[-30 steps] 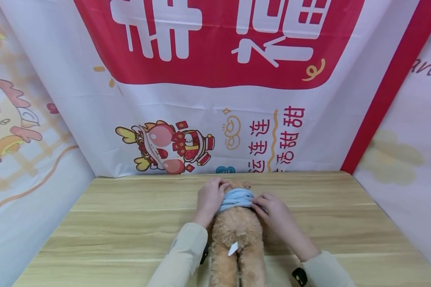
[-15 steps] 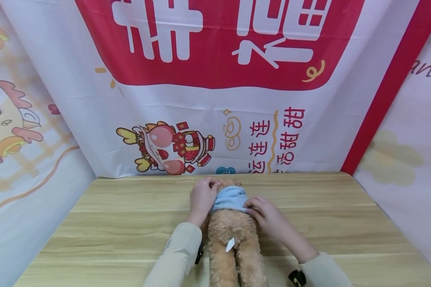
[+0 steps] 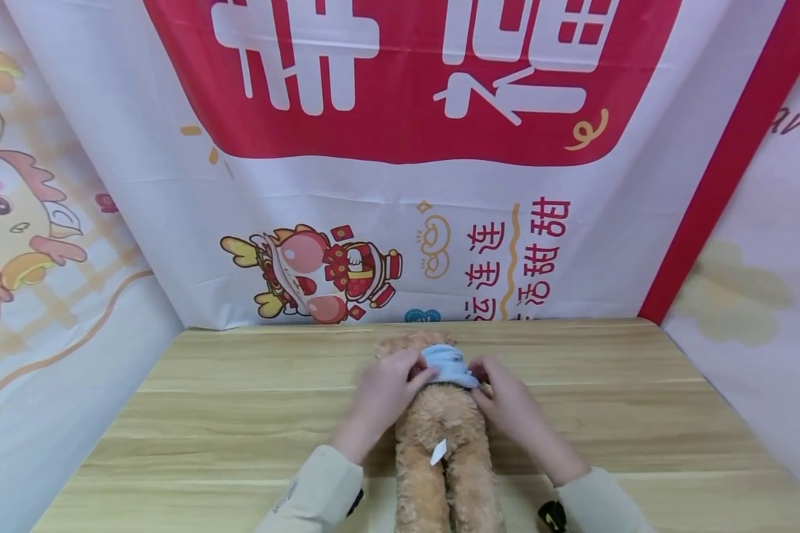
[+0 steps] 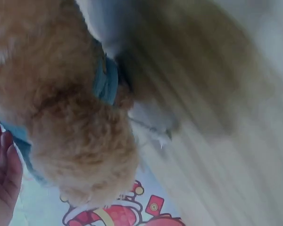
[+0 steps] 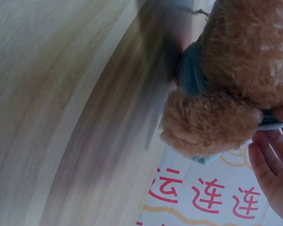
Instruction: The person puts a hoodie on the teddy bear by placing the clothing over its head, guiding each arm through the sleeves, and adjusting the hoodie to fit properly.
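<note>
A brown plush toy [image 3: 443, 422] lies lengthwise on the wooden table, its back up, with a small white tag [image 3: 438, 451] between its legs. Bunched around its upper body is a light blue knit garment [image 3: 450, 364]. My left hand [image 3: 387, 385] pinches the garment's left side between thumb and fingers. On the opposite side, my right hand [image 3: 507, 400] pinches the lower right edge. In the right wrist view, the fingers of my right hand [image 5: 273, 165] are at a blue band beside the fluffy arm. The toy's face is hidden underneath.
The wooden table [image 3: 240, 414] ends at a white and red printed cloth [image 3: 400, 178] hanging behind it. Printed cloths also hang at the left and right sides. A black strap [image 3: 552, 516] is at the right wrist.
My left hand has moved from beside the toy's head onto the garment. The toy shifted left, then back right. The garment's folds have changed, and my right hand remains at its right edge.
</note>
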The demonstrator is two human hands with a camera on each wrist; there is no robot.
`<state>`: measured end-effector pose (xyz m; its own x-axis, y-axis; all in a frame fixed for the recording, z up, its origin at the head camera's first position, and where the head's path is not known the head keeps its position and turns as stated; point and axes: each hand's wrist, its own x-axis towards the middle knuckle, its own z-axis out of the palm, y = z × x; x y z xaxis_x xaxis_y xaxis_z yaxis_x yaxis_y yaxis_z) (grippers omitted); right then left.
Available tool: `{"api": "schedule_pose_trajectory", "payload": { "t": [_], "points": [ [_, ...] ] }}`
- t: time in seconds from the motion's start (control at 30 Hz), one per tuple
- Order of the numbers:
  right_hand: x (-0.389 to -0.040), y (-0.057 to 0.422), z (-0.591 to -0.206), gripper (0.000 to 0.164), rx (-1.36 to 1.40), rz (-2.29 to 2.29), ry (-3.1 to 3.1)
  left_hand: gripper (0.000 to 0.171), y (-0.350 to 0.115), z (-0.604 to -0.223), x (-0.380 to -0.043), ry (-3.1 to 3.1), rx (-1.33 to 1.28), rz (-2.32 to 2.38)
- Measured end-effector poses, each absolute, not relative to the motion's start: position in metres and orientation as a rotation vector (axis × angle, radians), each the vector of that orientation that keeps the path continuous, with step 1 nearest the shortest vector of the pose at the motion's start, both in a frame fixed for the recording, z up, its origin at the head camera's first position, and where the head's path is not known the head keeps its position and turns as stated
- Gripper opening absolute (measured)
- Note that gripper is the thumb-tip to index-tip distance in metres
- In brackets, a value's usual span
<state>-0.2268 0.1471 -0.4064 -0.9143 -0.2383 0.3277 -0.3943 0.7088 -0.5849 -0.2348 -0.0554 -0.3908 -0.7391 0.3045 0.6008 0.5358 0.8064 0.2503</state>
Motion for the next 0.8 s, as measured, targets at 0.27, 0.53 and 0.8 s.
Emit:
{"api": "schedule_pose_trajectory", "payload": {
  "t": [0.27, 0.53, 0.8],
  "points": [
    [-0.224, 0.145, -0.408, 0.006, 0.639, 0.887, -2.459, 0.030, -0.050, -0.397, -0.226, -2.446, -0.698, -0.515],
    [-0.223, 0.143, -0.409, 0.005, 0.790, 0.987, -2.377, 0.019, -0.044, -0.398, -0.224, -2.384, -0.680, -0.265],
    [-0.226, 0.152, -0.405, 0.010, 0.921, 1.149, -2.586, 0.016, -0.059, -0.399, -0.222, -2.327, -0.840, -0.223]
  ]
}}
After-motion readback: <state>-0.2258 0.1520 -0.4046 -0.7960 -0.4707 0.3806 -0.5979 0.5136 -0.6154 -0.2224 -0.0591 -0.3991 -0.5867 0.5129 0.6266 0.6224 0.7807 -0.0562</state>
